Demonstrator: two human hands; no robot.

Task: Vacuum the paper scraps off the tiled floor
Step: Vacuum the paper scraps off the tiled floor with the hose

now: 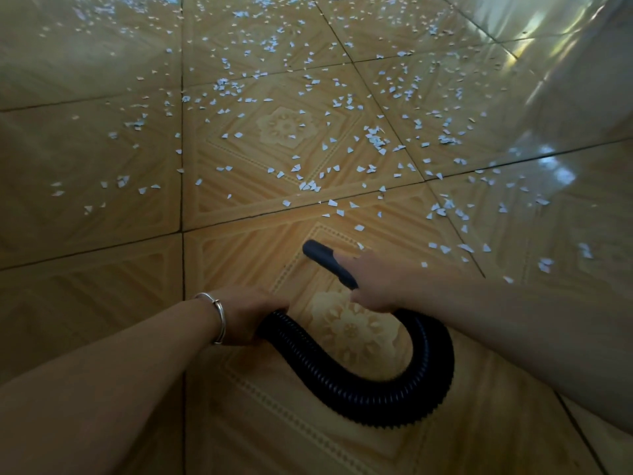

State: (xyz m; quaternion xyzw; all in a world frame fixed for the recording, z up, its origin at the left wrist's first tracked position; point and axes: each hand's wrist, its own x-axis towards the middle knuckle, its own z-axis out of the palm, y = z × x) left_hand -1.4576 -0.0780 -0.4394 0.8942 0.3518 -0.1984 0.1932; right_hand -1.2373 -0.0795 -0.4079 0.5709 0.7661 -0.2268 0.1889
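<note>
Nearest you, one ribbed hose (359,389) loops between your two hands. Your left hand (250,313) curls round it, likely to carry the slack. Your right hand (373,282) wraps its fingers round the single nozzle (322,258), aiming it low over the tiled floor (102,269). Beyond lie paper scraps (308,185), too many to count.

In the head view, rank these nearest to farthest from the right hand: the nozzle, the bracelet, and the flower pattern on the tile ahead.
1. The nozzle, gripped in the right hand.
2. The bracelet, leftward, at the wrist of the left hand gripping the hose.
3. The flower pattern, on the tile ahead.
</note>
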